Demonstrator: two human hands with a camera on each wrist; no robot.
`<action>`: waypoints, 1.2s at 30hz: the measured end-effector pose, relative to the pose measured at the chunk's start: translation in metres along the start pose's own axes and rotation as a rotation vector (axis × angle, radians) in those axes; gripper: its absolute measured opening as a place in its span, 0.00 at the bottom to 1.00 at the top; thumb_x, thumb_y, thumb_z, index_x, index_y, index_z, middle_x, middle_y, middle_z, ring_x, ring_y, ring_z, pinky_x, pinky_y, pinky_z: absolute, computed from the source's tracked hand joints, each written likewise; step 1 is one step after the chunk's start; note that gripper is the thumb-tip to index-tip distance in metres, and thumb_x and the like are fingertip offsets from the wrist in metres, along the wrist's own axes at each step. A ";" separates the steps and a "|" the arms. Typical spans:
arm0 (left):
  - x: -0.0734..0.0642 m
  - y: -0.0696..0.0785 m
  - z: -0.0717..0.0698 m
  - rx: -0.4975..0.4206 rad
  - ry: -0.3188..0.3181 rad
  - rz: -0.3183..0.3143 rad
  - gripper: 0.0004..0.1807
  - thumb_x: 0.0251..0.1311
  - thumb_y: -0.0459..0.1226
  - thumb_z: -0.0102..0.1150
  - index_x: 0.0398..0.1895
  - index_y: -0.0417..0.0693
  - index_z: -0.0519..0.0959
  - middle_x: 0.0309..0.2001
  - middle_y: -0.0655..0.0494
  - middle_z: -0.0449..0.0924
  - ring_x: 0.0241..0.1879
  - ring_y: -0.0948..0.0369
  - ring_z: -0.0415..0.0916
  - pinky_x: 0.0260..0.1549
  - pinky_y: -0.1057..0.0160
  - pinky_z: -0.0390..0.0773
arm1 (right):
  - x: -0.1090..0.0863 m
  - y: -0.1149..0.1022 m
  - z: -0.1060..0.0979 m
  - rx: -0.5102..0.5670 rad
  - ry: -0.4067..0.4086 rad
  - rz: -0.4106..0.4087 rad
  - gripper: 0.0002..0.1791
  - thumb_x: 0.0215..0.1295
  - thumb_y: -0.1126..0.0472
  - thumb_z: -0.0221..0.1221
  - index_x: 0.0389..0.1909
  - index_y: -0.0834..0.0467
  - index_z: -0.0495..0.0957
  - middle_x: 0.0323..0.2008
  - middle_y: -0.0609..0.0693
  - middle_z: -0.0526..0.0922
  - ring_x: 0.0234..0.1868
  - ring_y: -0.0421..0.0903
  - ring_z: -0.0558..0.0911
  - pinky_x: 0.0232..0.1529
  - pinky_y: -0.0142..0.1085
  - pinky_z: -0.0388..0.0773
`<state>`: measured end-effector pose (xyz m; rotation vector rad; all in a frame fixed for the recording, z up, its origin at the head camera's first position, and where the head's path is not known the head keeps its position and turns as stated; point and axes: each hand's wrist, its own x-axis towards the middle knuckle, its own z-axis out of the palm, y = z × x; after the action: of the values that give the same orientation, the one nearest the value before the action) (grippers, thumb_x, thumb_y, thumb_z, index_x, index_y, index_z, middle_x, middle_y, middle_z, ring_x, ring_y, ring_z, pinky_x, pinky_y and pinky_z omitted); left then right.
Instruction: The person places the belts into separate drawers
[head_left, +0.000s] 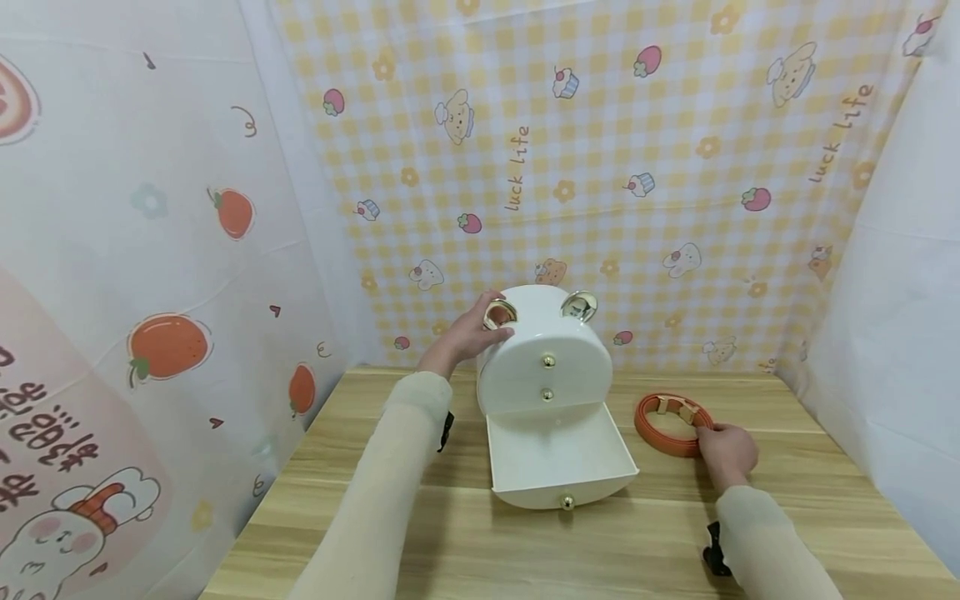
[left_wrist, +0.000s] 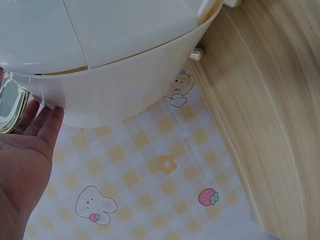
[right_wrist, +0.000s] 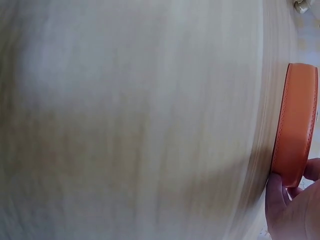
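Note:
A white round-topped drawer box (head_left: 540,358) with gold ears and small gold knobs stands at the back middle of the table. Its lowest drawer (head_left: 558,450) is pulled out, its white floor showing. My left hand (head_left: 472,329) rests on the box's upper left, thumb in front of the left ear (head_left: 500,314) and fingers behind it. In the left wrist view, straight fingers (left_wrist: 50,125) touch the box's wall. A coiled orange belt (head_left: 671,446) with a gold buckle (head_left: 677,407) lies right of the box. My right hand (head_left: 727,450) pinches the belt's near right side.
The wood-grain table (head_left: 465,550) ends at a yellow checked cloth (head_left: 600,217) behind the box. White printed cloth (head_left: 187,250) hangs on the left, and white cloth (head_left: 907,333) on the right.

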<state>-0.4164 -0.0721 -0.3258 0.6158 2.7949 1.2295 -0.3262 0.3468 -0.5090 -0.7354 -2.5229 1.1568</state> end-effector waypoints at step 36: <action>-0.003 0.000 -0.004 -0.004 -0.007 0.010 0.38 0.67 0.48 0.62 0.74 0.64 0.54 0.68 0.44 0.67 0.61 0.45 0.70 0.62 0.45 0.67 | -0.030 -0.071 -0.083 0.113 -0.232 -0.236 0.28 0.67 0.55 0.60 0.60 0.70 0.75 0.43 0.60 0.85 0.29 0.33 0.82 0.30 0.30 0.81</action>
<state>-0.4141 -0.0756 -0.3235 0.6339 2.7861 1.2318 -0.2892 0.3429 -0.4021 -0.2790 -2.6127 1.3522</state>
